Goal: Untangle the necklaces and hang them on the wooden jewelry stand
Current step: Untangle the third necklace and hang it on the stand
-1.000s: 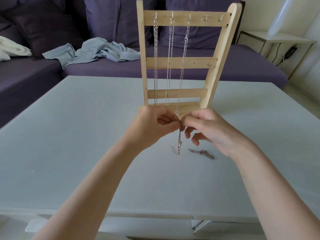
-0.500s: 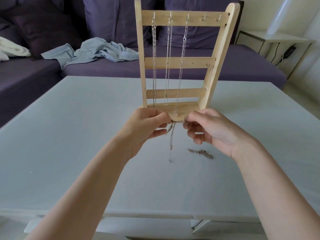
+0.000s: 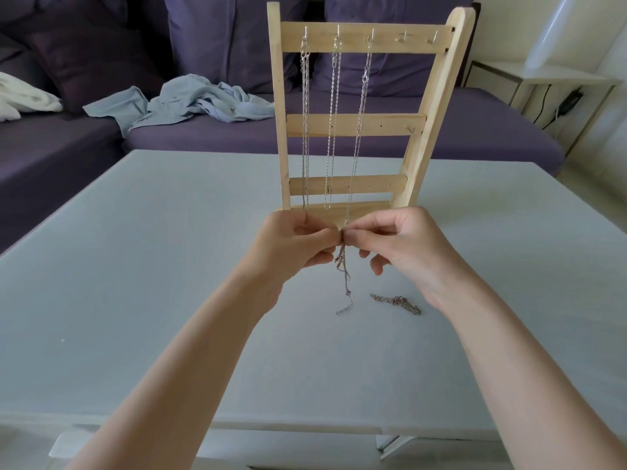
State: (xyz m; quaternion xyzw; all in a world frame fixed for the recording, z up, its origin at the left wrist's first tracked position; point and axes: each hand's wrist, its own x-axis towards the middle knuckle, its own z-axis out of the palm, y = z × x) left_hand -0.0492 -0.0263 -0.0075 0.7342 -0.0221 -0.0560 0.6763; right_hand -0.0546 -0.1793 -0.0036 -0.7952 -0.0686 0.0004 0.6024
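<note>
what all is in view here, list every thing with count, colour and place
wooden jewelry stand: one, pale wood, upright at table's far middle
hanging silver chain necklaces: three, on the top bar's left three hooks
tangled dark chain necklace: one, dangling from both hands
loose chain necklace: one, dull metal, lying on the table
grey table: one, foreground
purple sofa: one, behind
light blue cloth: one, crumpled on sofa
left hand: pinches tangle
right hand: pinches tangle

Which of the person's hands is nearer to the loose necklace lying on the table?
Right. The right hand is raised just above and behind the loose necklace, slightly to its left; the left hand is farther off, across the dangling chain that both hands pinch.
</note>
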